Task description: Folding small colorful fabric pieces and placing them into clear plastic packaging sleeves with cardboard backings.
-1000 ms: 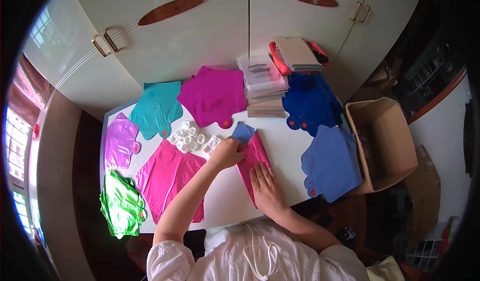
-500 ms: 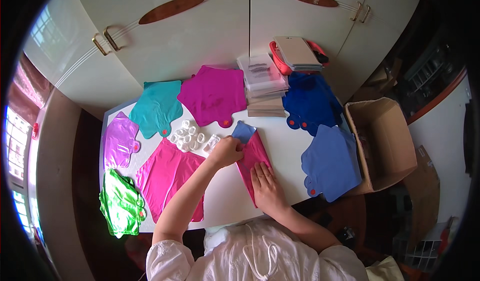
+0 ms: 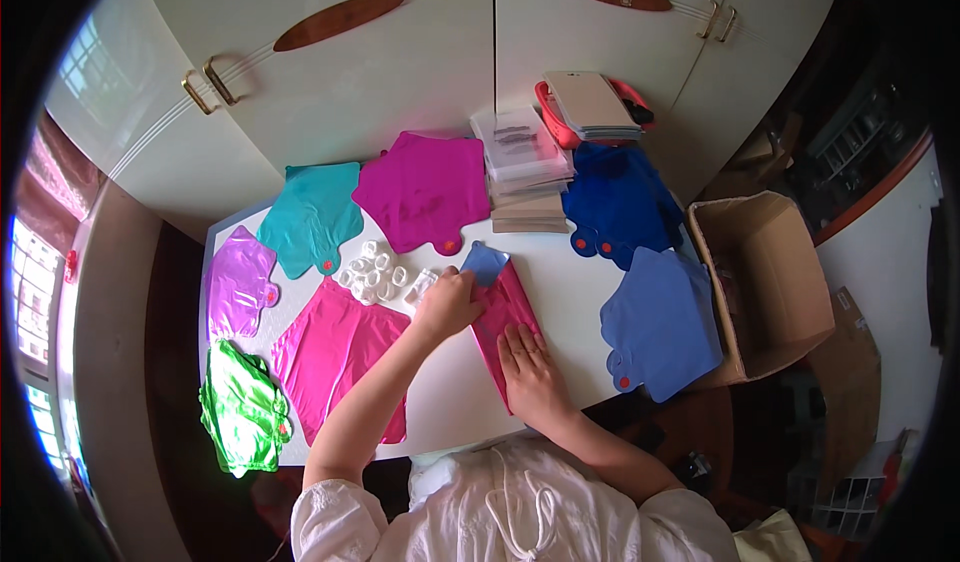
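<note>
A folded pink foil balloon [image 3: 498, 314] lies in front of me on the white table, with a blue piece of foil [image 3: 486, 263] showing at its far end. Curled fingers of my left hand [image 3: 448, 304] grip its left edge near that end. My right hand [image 3: 532, 374] rests flat on the lower part, fingers stretched out. Just beyond my left hand are a small white packet [image 3: 424, 284] and a heap of white ribbon rolls [image 3: 374, 274]. An unfolded pink foil balloon [image 3: 335, 352] lies partly hidden under my left forearm.
Flat foil balloons ring the table: green [image 3: 243, 407], purple [image 3: 238, 287], teal [image 3: 312, 217], magenta [image 3: 425, 187], dark blue [image 3: 622, 202] and light blue [image 3: 660, 327]. Stacked cards and clear bags [image 3: 522, 162] stand before a red basket [image 3: 556, 127]. An open cardboard box [image 3: 765, 287] stands at right.
Almost nothing differs. My left hand has shifted very slightly on the folded pink balloon; my right hand stays flat on it.
</note>
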A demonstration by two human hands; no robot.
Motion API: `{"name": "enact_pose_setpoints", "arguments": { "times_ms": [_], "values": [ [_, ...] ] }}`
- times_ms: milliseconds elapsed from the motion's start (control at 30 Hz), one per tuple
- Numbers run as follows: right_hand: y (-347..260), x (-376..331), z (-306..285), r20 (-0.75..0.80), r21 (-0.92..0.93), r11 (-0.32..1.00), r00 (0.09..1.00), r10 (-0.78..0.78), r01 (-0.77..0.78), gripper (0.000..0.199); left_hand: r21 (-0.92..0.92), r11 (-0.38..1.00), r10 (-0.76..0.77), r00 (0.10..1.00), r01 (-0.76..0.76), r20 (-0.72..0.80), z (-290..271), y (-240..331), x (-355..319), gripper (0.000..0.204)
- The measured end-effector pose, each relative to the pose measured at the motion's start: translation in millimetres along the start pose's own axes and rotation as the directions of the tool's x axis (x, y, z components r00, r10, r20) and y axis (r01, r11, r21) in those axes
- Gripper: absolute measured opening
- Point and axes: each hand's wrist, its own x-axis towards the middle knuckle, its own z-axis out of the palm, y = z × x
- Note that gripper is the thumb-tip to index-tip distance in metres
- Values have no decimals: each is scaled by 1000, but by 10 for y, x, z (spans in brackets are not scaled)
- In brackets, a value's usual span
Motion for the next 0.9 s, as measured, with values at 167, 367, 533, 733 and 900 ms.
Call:
{"name": "enact_pose_setpoints", "arguments": {
  "times_ms": [167,367,533,733,900],
  "values": [
    [1,-15,70,-23,60,998,1000,17,-16,41,-28,852,522,852,-523,-20,255,159,-277,32],
    [21,-17,90,-47,29,1000,999,6,-5,40,61,929,357,926,-366,118,199,363,-270,43],
    [0,-6,25,-15,39,999,1000,15,-15,43,79,954,280,955,-288,98,246,326,-138,49],
    [-11,20,-17,-14,40,999,1000,21,-21,47,60,978,196,977,-201,82,273,261,76,49],
    [5,-2,23,7,8,1000,1000,19,-19,47,-69,988,124,983,-135,-134,102,142,118,33]
  ]
}}
